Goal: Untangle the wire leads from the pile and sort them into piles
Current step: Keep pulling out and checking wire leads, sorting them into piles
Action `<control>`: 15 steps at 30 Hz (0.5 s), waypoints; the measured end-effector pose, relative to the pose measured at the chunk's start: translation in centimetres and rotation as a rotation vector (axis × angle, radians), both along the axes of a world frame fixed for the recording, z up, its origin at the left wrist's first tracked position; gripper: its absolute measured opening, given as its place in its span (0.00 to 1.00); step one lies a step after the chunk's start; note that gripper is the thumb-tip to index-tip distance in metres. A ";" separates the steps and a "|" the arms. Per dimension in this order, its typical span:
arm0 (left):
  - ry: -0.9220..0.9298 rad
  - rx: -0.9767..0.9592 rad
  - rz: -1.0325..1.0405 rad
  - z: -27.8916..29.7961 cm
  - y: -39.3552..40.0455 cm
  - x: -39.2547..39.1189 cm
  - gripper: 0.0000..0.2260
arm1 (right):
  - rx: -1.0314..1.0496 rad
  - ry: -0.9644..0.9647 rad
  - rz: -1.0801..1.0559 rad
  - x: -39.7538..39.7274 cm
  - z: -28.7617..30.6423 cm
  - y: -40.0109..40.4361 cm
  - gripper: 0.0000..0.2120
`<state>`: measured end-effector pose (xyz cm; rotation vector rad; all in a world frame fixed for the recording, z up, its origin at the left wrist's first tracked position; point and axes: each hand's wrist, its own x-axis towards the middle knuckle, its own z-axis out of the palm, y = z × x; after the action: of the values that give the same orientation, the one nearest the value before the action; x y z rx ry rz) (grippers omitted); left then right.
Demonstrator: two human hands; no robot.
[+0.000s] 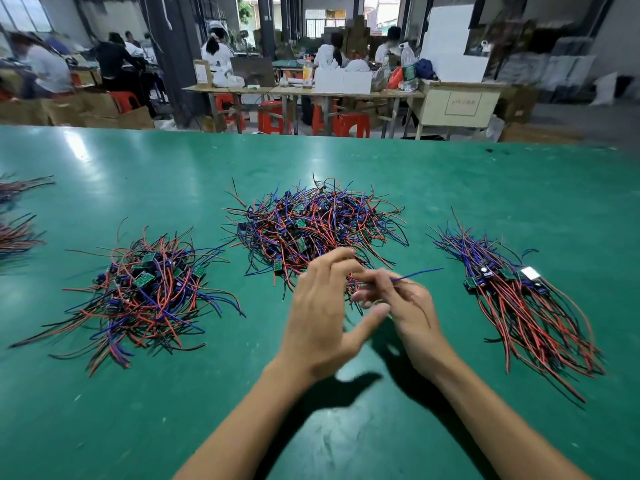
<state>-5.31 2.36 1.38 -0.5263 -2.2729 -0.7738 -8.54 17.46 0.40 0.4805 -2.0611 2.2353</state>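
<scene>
1. Head view: my right hand (pixel 394 299) pinches a blue lead (pixel 415 273), whose long axis runs out rightward.
2. My left hand (pixel 322 313) hovers loose-fingered, gripping nothing clearly.
3. The tangled pile (pixel 311 226) lies just beyond both hands; the sorted pile (pixel 519 296) is nearer my right.

We see a green tabletop (pixel 104 161) with a bright reflection of light. Behind it stand wooden workbenches (pixel 298 91), red plastic stools (pixel 273 117) and cardboard boxes (pixel 104 112). People sit at the benches. Daylight enters through windows (pixel 318 19) at the far wall.
</scene>
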 end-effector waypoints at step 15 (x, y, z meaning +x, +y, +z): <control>-0.462 0.423 -0.237 -0.1 -1.8 -1.0 0.11 | -0.113 -0.295 0.079 -0.1 1.8 1.4 0.12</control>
<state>-6.34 0.56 1.24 -0.4510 -2.3689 -1.5890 -8.69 18.87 2.22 0.2384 -2.0573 2.5890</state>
